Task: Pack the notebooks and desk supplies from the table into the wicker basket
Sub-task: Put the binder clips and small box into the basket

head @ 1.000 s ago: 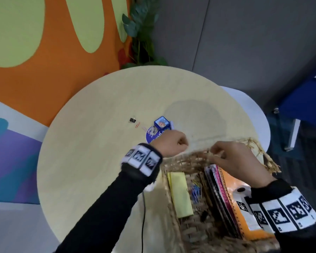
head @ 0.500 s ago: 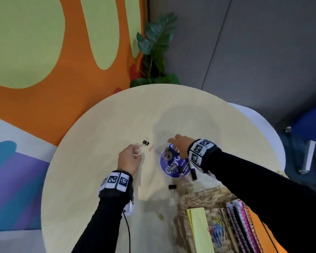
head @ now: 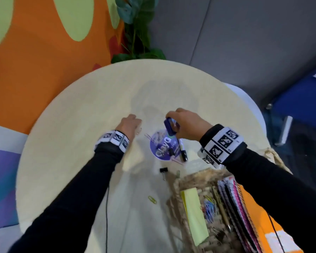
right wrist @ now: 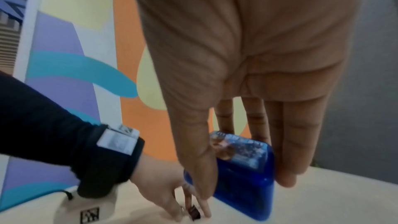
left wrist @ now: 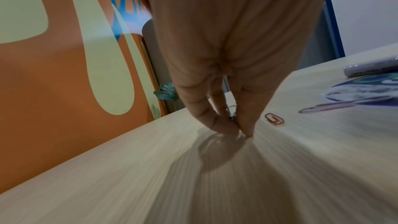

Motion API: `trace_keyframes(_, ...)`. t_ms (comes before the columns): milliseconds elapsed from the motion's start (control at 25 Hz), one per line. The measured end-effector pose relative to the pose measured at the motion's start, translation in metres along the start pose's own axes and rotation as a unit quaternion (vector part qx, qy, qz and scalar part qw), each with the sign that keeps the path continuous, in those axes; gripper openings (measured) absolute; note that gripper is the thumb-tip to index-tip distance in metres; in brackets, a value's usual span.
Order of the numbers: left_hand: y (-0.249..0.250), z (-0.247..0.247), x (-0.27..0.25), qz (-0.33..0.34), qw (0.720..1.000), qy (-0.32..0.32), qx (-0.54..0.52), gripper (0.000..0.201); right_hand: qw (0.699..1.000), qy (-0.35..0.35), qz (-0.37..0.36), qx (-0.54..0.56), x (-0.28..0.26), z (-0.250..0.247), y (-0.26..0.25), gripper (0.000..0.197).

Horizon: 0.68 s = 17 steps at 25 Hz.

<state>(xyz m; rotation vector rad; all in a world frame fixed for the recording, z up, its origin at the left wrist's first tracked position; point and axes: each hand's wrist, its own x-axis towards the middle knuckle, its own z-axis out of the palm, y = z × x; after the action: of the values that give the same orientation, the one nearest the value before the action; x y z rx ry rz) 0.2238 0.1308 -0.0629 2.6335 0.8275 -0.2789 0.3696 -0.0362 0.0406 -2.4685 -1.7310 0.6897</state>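
My right hand [head: 179, 122] grips a small blue box [right wrist: 243, 159] between thumb and fingers, just above a round purple disc [head: 162, 147] on the table. My left hand [left wrist: 242, 133] reaches down to the tabletop and pinches a small black binder clip [right wrist: 193, 213]. A red paper clip [left wrist: 274, 119] lies just right of those fingers. A black marker [head: 182, 150] and loose clips lie on the disc. Near its right front stands the wicker basket [head: 190, 179], holding yellow sticky notes [head: 193, 212], coloured paper clips [head: 209, 207] and notebooks [head: 235, 207].
A second black binder clip [head: 163, 169] and a yellow-green paper clip [head: 152, 199] lie on the round table [head: 80, 143] between the disc and the basket. A potted plant [head: 135, 33] stands behind the table. A cable runs along my left sleeve.
My right hand has closed on the blue box and raised it off the disc. My left hand has slid forward and pinched the binder clip it was next to.
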Motion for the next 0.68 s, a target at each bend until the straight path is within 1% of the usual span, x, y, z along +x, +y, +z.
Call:
trace_keyframes(80,0.001,-0.005,0.002,-0.009,0.999,-0.02,0.025,0.037,1.0,0.011,-0.005,0.014,-0.037,-0.012,-0.003,0.056)
trace_keyframes(120,0.002,-0.006,0.003,-0.022,0.999,-0.009,0.032,0.033,1.0,0.012,-0.003,0.018,-0.059,-0.015,-0.003,0.057)
trace_keyframes(240,0.001,-0.014,0.0,-0.066,0.997,0.042,0.007,0.033,0.999,-0.005,0.018,0.029,-0.12,-0.013,0.003,0.057)
trace_keyframes(360,0.015,-0.034,-0.016,-0.089,0.988,0.114,-0.054,0.03,0.999,-0.001,0.041,0.032,-0.162,0.017,0.014,0.055)
trace_keyframes(440,0.034,-0.052,-0.034,-0.079,0.979,0.159,-0.102,0.029,0.998,-0.007,0.062,-0.013,-0.176,0.049,0.02,0.057)
trace_keyframes(520,0.057,-0.066,-0.058,-0.056,0.967,0.19,-0.159,0.027,0.996,-0.012,0.062,-0.065,-0.181,0.081,0.024,0.06)
trace_keyframes(560,0.069,-0.07,-0.072,-0.043,0.962,0.199,-0.185,0.025,0.994,-0.003,0.057,-0.089,-0.181,0.096,0.026,0.061)
trace_keyframes(600,0.083,-0.073,-0.089,-0.03,0.957,0.201,-0.209,0.024,0.992,0.012,0.058,-0.108,-0.181,0.108,0.026,0.063)
trace_keyframes(680,0.112,-0.073,-0.123,-0.004,0.953,0.182,-0.241,0.022,0.987,0.04,0.078,-0.136,-0.176,0.122,0.022,0.066)
